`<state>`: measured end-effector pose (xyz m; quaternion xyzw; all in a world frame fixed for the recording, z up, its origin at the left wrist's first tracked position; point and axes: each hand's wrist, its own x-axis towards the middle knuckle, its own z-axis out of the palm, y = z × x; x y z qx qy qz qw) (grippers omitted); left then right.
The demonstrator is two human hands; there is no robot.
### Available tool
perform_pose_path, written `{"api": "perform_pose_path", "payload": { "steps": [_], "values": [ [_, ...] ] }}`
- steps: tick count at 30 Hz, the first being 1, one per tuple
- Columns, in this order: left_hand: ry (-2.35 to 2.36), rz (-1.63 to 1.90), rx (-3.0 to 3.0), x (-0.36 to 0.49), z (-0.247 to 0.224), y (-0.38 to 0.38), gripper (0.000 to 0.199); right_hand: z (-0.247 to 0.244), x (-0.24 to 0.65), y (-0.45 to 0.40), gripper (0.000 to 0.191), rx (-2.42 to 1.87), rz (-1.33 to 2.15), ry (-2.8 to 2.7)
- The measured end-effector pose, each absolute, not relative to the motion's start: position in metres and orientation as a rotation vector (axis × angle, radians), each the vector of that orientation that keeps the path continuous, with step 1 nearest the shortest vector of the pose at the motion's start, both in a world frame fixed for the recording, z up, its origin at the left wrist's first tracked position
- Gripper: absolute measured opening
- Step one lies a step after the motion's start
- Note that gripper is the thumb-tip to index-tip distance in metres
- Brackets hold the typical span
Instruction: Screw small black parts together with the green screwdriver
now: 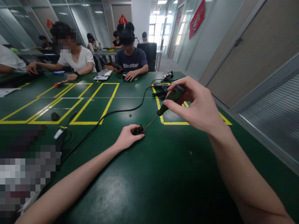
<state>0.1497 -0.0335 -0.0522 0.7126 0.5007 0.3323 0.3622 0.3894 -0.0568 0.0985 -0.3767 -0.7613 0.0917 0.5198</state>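
My right hand (pixel 196 104) is closed around the dark green handle of a screwdriver (pixel 171 98), which slants down to the left. Its thin metal shaft reaches a small black cylindrical part (pixel 140 128) with an upright tip. Low over the green table (pixel 163 174), or resting on it, my left hand (pixel 129 136) pinches that part between thumb and fingers. The screwdriver's tip meets or lies just beside the part; exactly where it touches is too small to tell.
A black cable (pixel 121 110) runs across the table behind my left hand. Black parts (pixel 161 90) lie beyond the screwdriver, inside yellow tape lines. To the left are a dark lump (pixel 54 116) and a cord with a white label (pixel 58 133). Two people sit at the far edge.
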Motion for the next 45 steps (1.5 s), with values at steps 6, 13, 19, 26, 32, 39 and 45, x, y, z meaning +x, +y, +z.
{"api": "perform_pose_path", "payload": {
  "steps": [6,13,19,26,32,39,45],
  "values": [
    [1.307,0.862,1.811,0.150,-0.054,-0.033,0.032,0.101,0.389,-0.061,0.013,-0.867,0.187,-1.865],
    [1.316,0.862,1.814,0.150,-0.052,-0.033,0.033,0.102,0.398,-0.059,0.033,-0.913,0.002,-1.934],
    [1.324,0.859,1.810,0.152,-0.051,-0.033,0.034,0.098,0.391,-0.059,0.037,-0.797,0.163,-1.969],
    [1.316,0.860,1.795,0.153,-0.050,-0.034,0.034,0.099,0.387,-0.060,0.027,-0.748,0.197,-1.840],
    [1.314,0.874,1.786,0.153,-0.052,-0.034,0.032,0.098,0.387,-0.061,0.027,-0.702,0.295,-1.822],
    [1.303,0.890,1.798,0.152,-0.053,-0.034,0.033,0.098,0.389,-0.060,0.032,-0.731,0.171,-1.824],
    [1.307,0.897,1.779,0.153,-0.055,-0.034,0.032,0.098,0.389,-0.061,0.032,-0.669,0.326,-1.863]
  ]
}}
